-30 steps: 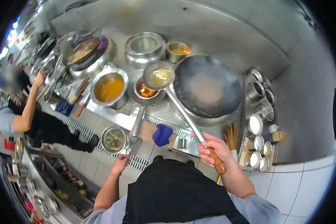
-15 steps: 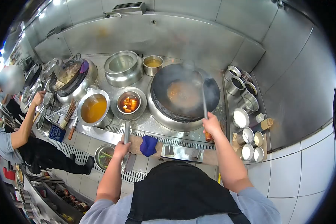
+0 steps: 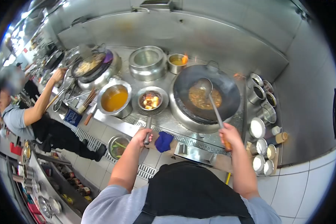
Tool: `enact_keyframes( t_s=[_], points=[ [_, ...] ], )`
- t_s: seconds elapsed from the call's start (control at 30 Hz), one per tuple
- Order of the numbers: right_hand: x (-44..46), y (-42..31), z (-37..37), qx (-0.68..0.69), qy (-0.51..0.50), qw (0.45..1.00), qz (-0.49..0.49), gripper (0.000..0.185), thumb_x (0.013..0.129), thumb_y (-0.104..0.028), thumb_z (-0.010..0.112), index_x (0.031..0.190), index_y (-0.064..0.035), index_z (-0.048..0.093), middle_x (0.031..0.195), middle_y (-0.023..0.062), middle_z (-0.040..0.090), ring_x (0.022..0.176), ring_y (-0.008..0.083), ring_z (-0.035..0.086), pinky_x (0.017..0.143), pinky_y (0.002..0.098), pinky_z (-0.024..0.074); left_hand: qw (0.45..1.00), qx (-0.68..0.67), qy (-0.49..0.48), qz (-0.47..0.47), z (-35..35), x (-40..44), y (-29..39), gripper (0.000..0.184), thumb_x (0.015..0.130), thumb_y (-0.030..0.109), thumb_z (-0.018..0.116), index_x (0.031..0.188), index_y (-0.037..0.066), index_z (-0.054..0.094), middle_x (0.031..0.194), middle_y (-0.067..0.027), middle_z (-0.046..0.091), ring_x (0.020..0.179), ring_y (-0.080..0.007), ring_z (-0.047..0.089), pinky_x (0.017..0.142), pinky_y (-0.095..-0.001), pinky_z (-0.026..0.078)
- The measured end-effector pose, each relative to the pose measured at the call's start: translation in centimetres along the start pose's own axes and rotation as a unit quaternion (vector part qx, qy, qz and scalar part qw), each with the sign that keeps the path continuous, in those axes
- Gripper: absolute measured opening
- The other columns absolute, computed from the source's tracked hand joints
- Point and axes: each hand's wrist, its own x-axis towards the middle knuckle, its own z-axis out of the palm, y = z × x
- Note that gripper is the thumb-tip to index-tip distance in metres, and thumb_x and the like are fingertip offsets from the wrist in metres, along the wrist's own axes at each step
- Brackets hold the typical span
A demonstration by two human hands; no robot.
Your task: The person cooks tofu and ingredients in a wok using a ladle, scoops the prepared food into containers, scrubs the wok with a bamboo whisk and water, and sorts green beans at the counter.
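Wok [image 3: 227, 85]: stands on the worktop [image 3: 166, 113], food [image 3: 198, 100] in its base. Step judged in hand: stirring that food with the ladle [image 3: 215, 109]. A clean stroke would call for a firm right grip. Right hand [image 3: 230, 135], near side of the wok: fingers closed round the ladle's handle. Left hand [image 3: 142, 137], left of the wok: fingers wrapped about the strainer [image 3: 149, 121] handle. Also left of the wok: wide vessel [image 3: 147, 74], pot of orange liquid [image 3: 129, 96], blue cloth [image 3: 163, 142]. Judged obstruction: small bowl [image 3: 150, 109] on the strainer.
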Motion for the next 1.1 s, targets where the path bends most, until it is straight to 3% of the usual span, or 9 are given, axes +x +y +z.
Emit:
enact_keyframes(
  t_s=[0.13, 0.17, 0.2, 0.27, 0.37, 0.47, 0.53, 0.63, 1.1],
  points=[
    [-2.2, 1.7, -3.2, -0.057, 0.012, 0.997, -0.046, 0.05, 0.079, -0.001, 0.051, 0.129, -0.0032, 0.05, 0.061, 0.0024, 0.051, 0.039, 0.0132, 0.046, 0.035, 0.0275, 0.0389, 0.947, 0.276, 0.122, 0.112, -2.6, 0.5, -0.5, 0.035, 0.091, 0.026, 0.057, 0.116, 0.001, 0.056, 0.079, -0.011, 0.063, 0.059, -0.0212, 0.062, 0.053, -0.0329, 0.052],
    [-2.7, 2.1, -3.7, -0.087, 0.037, 0.994, -0.063, 0.053, 0.079, -0.001, 0.05, 0.132, -0.0033, 0.049, 0.061, 0.0023, 0.05, 0.038, 0.0129, 0.046, 0.035, 0.0275, 0.0387, 0.833, 0.403, 0.246, 0.287, -4.4, 3.0, -0.6, 0.036, 0.089, 0.027, 0.058, 0.114, 0.0, 0.059, 0.081, -0.0149, 0.065, 0.063, -0.0251, 0.064, 0.06, -0.036, 0.053],
    [-3.5, 1.8, -3.9, -0.088, 0.059, 0.992, -0.066, 0.053, 0.079, 0.0, 0.05, 0.132, -0.0022, 0.048, 0.061, 0.0021, 0.051, 0.038, 0.0124, 0.045, 0.035, 0.0274, 0.0386, 0.656, 0.503, 0.349, 0.44, -5.5, 4.6, -0.3, 0.037, 0.087, 0.028, 0.059, 0.111, -0.001, 0.062, 0.083, -0.0188, 0.067, 0.066, -0.029, 0.066, 0.066, -0.0391, 0.053],
    [-5.6, 0.5, -3.5, -0.109, 0.092, 0.988, -0.06, 0.054, 0.078, 0.002, 0.046, 0.131, -0.0037, 0.049, 0.059, 0.0004, 0.05, 0.037, 0.0105, 0.043, 0.034, 0.0253, 0.0372, 0.794, 0.414, 0.279, 0.347, -3.2, 3.1, 4.8, 0.033, 0.085, 0.026, 0.058, 0.098, -0.003, 0.067, 0.083, -0.0235, 0.067, 0.078, -0.0331, 0.067, 0.077, -0.0411, 0.051],
    [-6.6, 2.4, -3.0, -0.131, 0.154, 0.978, -0.046, 0.055, 0.078, 0.001, 0.046, 0.133, -0.0054, 0.049, 0.058, 0.0004, 0.05, 0.037, 0.0106, 0.043, 0.033, 0.0257, 0.037, 0.77, 0.421, 0.331, 0.346, -2.7, 7.5, 9.1, 0.03, 0.081, 0.021, 0.059, 0.093, -0.004, 0.068, 0.092, -0.024, 0.067, 0.091, -0.0366, 0.065, 0.081, -0.0414, 0.05],
    [-7.9, 2.7, -1.7, -0.111, 0.142, 0.984, -0.005, 0.056, 0.08, 0.001, 0.047, 0.136, 0.0009, 0.042, 0.071, 0.0046, 0.055, 0.041, 0.0115, 0.046, 0.036, 0.0258, 0.0385, 0.781, 0.482, 0.343, 0.198, -2.0, 10.9, 11.7, 0.024, 0.079, 0.016, 0.058, 0.089, -0.002, 0.07, 0.094, -0.0223, 0.067, 0.092, -0.035, 0.065, 0.08, -0.0409, 0.051],
    [-8.4, 4.5, -1.5, -0.073, 0.182, 0.981, 0.008, 0.056, 0.081, 0.002, 0.048, 0.136, 0.0029, 0.041, 0.07, 0.0039, 0.054, 0.041, 0.011, 0.046, 0.036, 0.0259, 0.0384, 0.794, 0.554, 0.234, 0.092, -3.1, 13.8, 12.2, 0.02, 0.076, 0.014, 0.059, 0.085, 0.0, 0.071, 0.096, -0.0226, 0.067, 0.095, -0.0328, 0.065, 0.081, -0.0395, 0.051],
    [-8.8, 5.7, -1.2, -0.078, 0.167, 0.983, -0.025, 0.06, 0.081, 0.001, 0.05, 0.14, 0.0002, 0.036, 0.062, 0.0023, 0.051, 0.042, 0.0106, 0.046, 0.037, 0.0253, 0.0398, 0.857, 0.433, 0.271, 0.069, -3.1, 14.9, 12.5, 0.021, 0.075, 0.013, 0.061, 0.086, -0.001, 0.071, 0.098, -0.0223, 0.067, 0.098, -0.0313, 0.065, 0.082, -0.0382, 0.051],
    [-9.6, 7.0, 0.5, -0.029, 0.174, 0.984, 0.012, 0.061, 0.084, -0.001, 0.051, 0.142, -0.0017, 0.033, 0.062, 0.0025, 0.05, 0.04, 0.0111, 0.046, 0.035, 0.0245, 0.0389, 0.605, 0.686, 0.262, 0.307, 5.2, 6.9, 18.6, 0.018, 0.08, 0.008, 0.056, 0.091, 0.002, 0.07, 0.097, -0.0197, 0.068, 0.092, -0.0327, 0.066, 0.081, -0.0401, 0.053]
  ],
)
